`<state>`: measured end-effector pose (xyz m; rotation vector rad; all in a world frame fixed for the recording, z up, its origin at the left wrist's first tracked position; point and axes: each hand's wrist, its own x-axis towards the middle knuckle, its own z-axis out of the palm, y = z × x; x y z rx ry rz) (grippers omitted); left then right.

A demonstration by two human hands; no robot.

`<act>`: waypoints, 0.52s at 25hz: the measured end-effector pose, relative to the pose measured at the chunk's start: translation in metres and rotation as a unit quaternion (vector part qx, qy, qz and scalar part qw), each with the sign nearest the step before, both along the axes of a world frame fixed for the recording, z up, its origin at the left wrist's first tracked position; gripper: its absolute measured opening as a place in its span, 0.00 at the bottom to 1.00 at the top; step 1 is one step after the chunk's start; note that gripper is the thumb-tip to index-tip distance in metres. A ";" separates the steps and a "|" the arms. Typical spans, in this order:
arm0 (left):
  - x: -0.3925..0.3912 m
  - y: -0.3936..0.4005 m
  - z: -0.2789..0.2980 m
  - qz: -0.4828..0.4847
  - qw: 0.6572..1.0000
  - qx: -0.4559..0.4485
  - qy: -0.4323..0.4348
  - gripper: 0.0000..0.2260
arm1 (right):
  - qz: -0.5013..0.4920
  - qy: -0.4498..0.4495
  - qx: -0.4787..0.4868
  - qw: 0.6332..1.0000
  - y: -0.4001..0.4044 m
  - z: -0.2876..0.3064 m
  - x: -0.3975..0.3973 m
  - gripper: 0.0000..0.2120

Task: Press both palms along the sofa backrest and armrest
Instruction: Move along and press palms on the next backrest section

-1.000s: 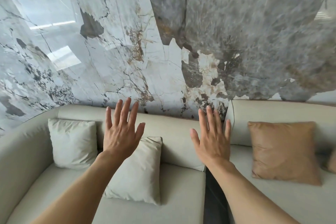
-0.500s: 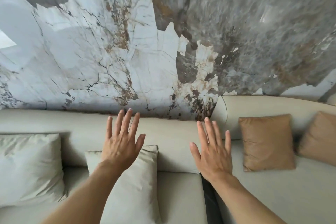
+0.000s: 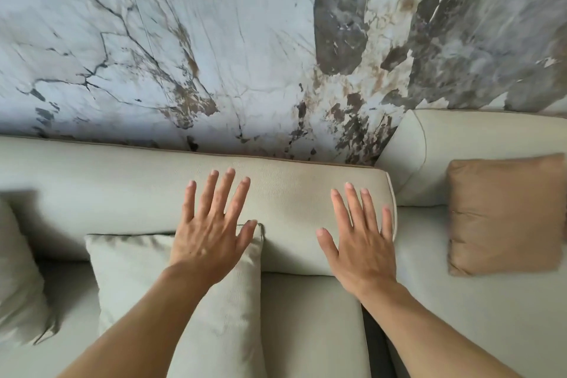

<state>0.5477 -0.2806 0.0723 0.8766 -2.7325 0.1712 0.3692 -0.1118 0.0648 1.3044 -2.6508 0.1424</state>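
The cream sofa backrest (image 3: 291, 193) runs across the middle of the view, its right end next to a second sofa section (image 3: 478, 138). My left hand (image 3: 211, 230) is spread flat with fingers apart over the backrest, its heel above a cream cushion (image 3: 147, 279). My right hand (image 3: 362, 242) is also spread flat near the backrest's right end. Both hands hold nothing; whether the palms touch the fabric I cannot tell. No armrest is in view.
A marble-patterned wall (image 3: 214, 40) rises directly behind the sofa. A tan cushion (image 3: 503, 215) leans on the right section, another cream cushion (image 3: 15, 273) sits at the far left. A dark gap (image 3: 374, 344) separates the two seat cushions.
Both hands have moved forward and now lie over the backrest. The view has come closer and tilted down; the armrest seen at the left earlier has left the frame.
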 end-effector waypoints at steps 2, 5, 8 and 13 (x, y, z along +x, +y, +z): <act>-0.013 -0.011 -0.021 -0.004 1.000 0.002 -0.019 0.30 | 0.001 -0.013 0.009 1.000 -0.009 -0.020 -0.013 0.33; -0.027 -0.023 -0.045 -0.009 0.999 -0.001 -0.036 0.30 | 0.013 -0.007 0.006 1.000 -0.017 -0.043 -0.024 0.33; -0.047 -0.044 -0.060 -0.017 0.998 -0.013 -0.051 0.30 | 0.010 -0.002 0.003 1.000 -0.027 -0.061 -0.045 0.33; -0.084 -0.070 -0.096 0.006 1.000 0.009 -0.007 0.28 | -0.025 0.007 -0.032 0.999 -0.053 -0.099 -0.078 0.34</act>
